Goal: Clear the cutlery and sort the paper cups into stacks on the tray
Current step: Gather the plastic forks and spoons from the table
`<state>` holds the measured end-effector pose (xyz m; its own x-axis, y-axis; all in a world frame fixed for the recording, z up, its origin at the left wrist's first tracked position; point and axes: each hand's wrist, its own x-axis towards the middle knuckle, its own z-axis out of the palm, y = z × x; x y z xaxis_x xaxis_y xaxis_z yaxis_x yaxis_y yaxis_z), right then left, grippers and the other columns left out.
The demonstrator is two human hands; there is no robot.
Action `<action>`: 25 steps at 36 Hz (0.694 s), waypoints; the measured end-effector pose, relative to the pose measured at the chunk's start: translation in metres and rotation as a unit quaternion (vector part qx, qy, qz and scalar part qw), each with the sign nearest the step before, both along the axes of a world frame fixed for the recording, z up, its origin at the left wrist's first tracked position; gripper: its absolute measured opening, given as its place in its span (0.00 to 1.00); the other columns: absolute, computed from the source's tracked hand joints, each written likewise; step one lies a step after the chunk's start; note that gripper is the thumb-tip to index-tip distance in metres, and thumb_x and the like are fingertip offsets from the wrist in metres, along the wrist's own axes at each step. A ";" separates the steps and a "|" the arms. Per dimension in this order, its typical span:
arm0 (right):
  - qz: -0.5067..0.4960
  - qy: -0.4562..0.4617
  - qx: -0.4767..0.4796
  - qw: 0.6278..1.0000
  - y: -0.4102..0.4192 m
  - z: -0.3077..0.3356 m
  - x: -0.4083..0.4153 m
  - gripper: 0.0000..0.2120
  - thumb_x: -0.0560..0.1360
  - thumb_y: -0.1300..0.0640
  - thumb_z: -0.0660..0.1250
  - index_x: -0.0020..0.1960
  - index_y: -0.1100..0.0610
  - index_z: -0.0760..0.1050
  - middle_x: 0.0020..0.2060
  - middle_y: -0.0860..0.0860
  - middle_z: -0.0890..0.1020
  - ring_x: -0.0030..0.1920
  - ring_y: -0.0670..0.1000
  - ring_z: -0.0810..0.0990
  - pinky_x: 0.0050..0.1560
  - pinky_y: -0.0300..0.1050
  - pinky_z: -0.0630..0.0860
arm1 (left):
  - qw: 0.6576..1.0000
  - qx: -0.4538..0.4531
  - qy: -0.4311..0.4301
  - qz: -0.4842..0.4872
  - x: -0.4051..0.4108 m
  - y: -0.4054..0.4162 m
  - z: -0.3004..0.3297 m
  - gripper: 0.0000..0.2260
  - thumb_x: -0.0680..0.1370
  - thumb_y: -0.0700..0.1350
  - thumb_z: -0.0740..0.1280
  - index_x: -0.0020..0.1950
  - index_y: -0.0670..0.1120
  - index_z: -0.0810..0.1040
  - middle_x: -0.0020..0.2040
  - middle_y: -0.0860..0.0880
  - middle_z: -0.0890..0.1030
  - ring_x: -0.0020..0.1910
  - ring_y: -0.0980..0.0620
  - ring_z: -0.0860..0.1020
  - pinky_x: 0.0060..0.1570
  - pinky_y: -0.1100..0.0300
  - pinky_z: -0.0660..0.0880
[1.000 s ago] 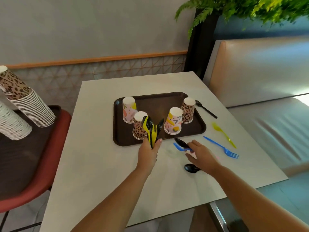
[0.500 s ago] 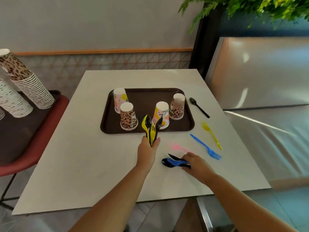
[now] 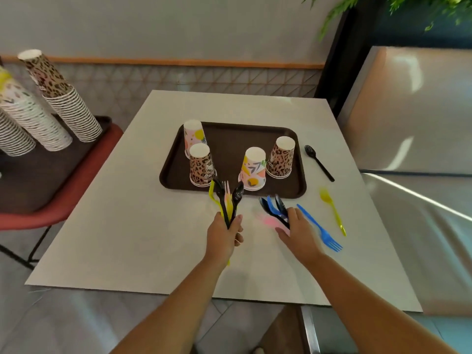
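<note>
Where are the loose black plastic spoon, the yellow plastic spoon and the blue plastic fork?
black plastic spoon (image 3: 319,162), head view, mid-handle.
yellow plastic spoon (image 3: 325,195), head view, bowl.
blue plastic fork (image 3: 315,223), head view, handle.

A white table (image 3: 153,238) is set against a pale grey wall (image 3: 178,26) trimmed with a wooden rail (image 3: 178,62). A padded bench (image 3: 419,111) is seen to the right, a red chair (image 3: 76,200) to the left, green foliage (image 3: 408,6) overhead.

Single head-worn wide-angle view, looking forward and down from above the near edge of the worktop (image 3: 143,226), close over both forearms, wall and bench seat at the far side
</note>
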<state>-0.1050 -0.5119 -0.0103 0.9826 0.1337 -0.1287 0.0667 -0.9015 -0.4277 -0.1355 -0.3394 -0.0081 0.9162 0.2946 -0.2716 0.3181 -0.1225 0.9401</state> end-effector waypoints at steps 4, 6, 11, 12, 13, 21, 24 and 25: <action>0.003 0.031 -0.041 0.999 -0.003 -0.004 0.002 0.20 0.77 0.52 0.63 0.64 0.60 0.65 0.60 0.54 0.70 0.54 0.53 0.75 0.45 0.40 0.68 | 0.999 -0.040 0.019 0.003 -0.002 -0.002 0.002 0.05 0.80 0.45 0.62 0.51 0.43 0.70 0.39 0.46 0.79 0.31 0.49 0.79 0.32 0.61 0.75; 0.001 0.043 -0.066 0.997 -0.003 -0.005 0.003 0.17 0.78 0.52 0.60 0.63 0.60 0.66 0.59 0.54 0.72 0.54 0.53 0.76 0.45 0.39 0.69 | 0.998 -0.055 0.020 0.001 -0.002 -0.002 0.002 0.03 0.80 0.44 0.61 0.51 0.45 0.70 0.41 0.45 0.80 0.33 0.48 0.81 0.33 0.61 0.76; -0.003 0.038 -0.127 0.991 0.002 -0.003 0.007 0.14 0.81 0.51 0.54 0.61 0.58 0.67 0.55 0.54 0.77 0.52 0.54 0.78 0.43 0.44 0.71 | 0.997 -0.078 0.016 0.009 0.001 -0.003 0.003 0.03 0.81 0.43 0.60 0.52 0.45 0.70 0.42 0.45 0.81 0.36 0.49 0.82 0.33 0.62 0.77; -0.011 0.041 -0.114 0.993 0.005 -0.002 0.007 0.14 0.81 0.51 0.54 0.60 0.59 0.67 0.53 0.55 0.78 0.51 0.55 0.79 0.42 0.45 0.70 | 0.996 -0.083 0.017 0.013 0.001 -0.004 0.003 0.03 0.81 0.43 0.60 0.52 0.45 0.70 0.42 0.45 0.81 0.36 0.49 0.82 0.34 0.62 0.77; -0.024 0.044 -0.090 0.995 0.009 0.000 0.007 0.14 0.81 0.51 0.54 0.59 0.59 0.68 0.51 0.56 0.79 0.50 0.56 0.79 0.42 0.46 0.69 | 0.996 -0.086 0.020 0.016 0.002 -0.004 0.003 0.02 0.81 0.43 0.60 0.51 0.45 0.70 0.43 0.44 0.81 0.37 0.49 0.82 0.34 0.62 0.76; -0.066 0.054 0.061 0.994 0.061 0.024 -0.006 0.15 0.81 0.52 0.54 0.60 0.61 0.66 0.48 0.61 0.80 0.47 0.60 0.79 0.41 0.50 0.72 | 0.994 -0.099 0.042 0.032 0.015 -0.017 0.012 0.04 0.80 0.45 0.60 0.48 0.45 0.69 0.45 0.47 0.80 0.40 0.51 0.80 0.37 0.59 0.76; -0.085 0.073 0.101 0.989 0.069 0.032 -0.007 0.13 0.81 0.53 0.53 0.60 0.61 0.65 0.49 0.61 0.80 0.48 0.61 0.79 0.38 0.46 0.66 | 0.996 -0.073 0.038 0.028 0.021 -0.023 0.017 0.09 0.80 0.46 0.62 0.53 0.41 0.73 0.43 0.46 0.81 0.37 0.50 0.80 0.36 0.54 0.77; -0.098 0.084 0.120 0.984 0.071 0.034 -0.008 0.13 0.81 0.53 0.53 0.59 0.62 0.65 0.49 0.62 0.80 0.49 0.61 0.79 0.38 0.46 0.66 | 0.998 -0.056 0.036 0.020 0.022 -0.025 0.019 0.11 0.79 0.48 0.62 0.54 0.40 0.73 0.45 0.43 0.81 0.39 0.47 0.81 0.39 0.51 0.78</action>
<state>-0.1128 -0.4410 0.0240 0.9601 -0.0105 -0.2794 -0.1889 -0.7610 -0.6206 -0.1131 -0.3648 0.0113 0.8809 0.2947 -0.3704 0.3884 -0.0027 0.9215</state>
